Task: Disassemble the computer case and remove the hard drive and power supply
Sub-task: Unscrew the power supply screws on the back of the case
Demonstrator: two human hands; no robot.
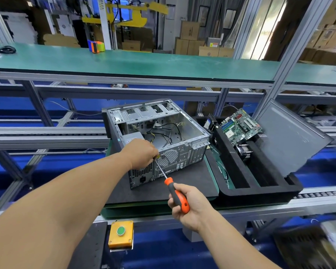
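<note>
**A:** Where do things stand from your feed?

**B:** The computer case (159, 136) lies on its side on the dark mat on the counter (182, 183), its open side up and its rear panel facing me. The power supply (133, 137) sits in the near-left corner of the case. I can't make out a hard drive from here.

**A:** And the hands?

**B:** My right hand (184, 205) is wrapped round the orange-and-black handle of the screwdriver (175, 193). My left hand (142, 152) is curled at the top edge of the rear panel, fingers seemingly pinching the shaft near its tip; the tip itself is hidden behind them.

**A:** So you're on a power supply screw?

**B:** That's my reading. To do it well I keep the shaft square to the panel, let the left fingers only guide, and push in firmly while turning so the bit doesn't slip out of the screw head.

**A:** Anything to watch?

**B:** The loose black cables (167, 133) inside. I'd unplug them before sliding the unit out. The removed motherboard (239, 125) rests in the black tray (250, 183) to the right, clear of the work.
</note>
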